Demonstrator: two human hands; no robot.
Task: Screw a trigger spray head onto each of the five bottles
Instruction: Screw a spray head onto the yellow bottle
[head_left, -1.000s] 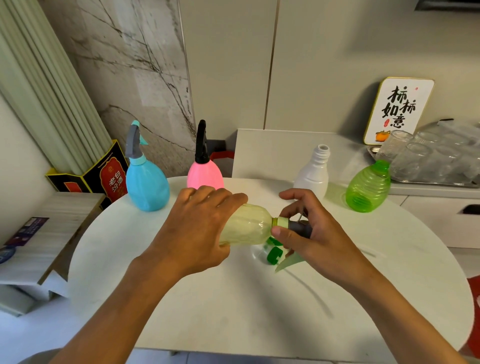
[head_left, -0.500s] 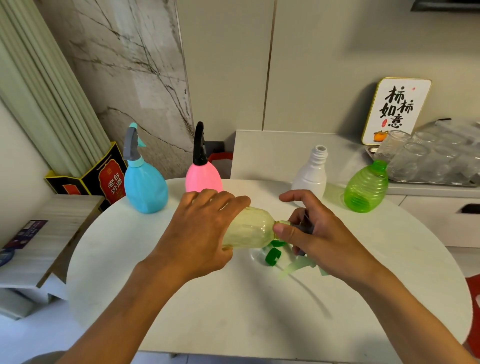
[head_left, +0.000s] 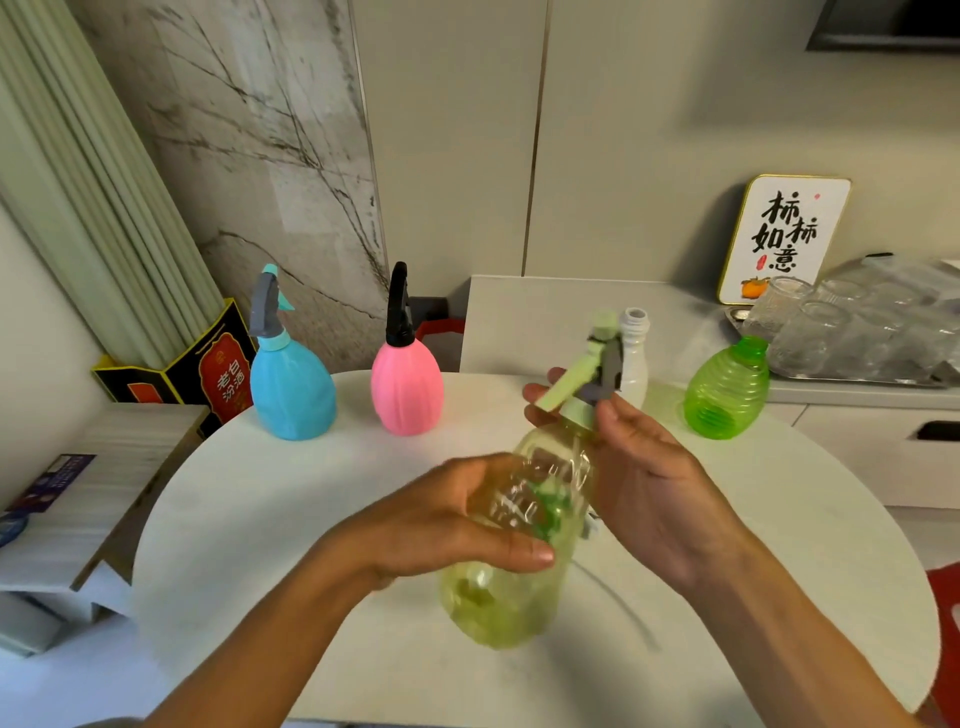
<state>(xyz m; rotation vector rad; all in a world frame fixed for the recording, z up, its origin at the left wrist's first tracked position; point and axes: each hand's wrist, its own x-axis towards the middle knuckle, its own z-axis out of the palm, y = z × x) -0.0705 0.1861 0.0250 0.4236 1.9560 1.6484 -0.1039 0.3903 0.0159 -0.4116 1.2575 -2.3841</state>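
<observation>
The left hand (head_left: 457, 519) wraps the yellow bottle (head_left: 524, 545), held tilted above the tabletop (head_left: 260, 509). Just beyond it, the right hand (head_left: 644, 488) pinches the collar under the trigger spray head (head_left: 597, 364).

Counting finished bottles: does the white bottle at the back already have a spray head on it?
No, the white bottle stands with its threaded neck bare and open.

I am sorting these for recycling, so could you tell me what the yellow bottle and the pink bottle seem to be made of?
Yellow bottle: clear tinted plastic, glossy; the table and green parts show through it. Pink bottle: opaque plastic, smooth with a dull sheen and moulded ribs; nothing shows through.
</observation>
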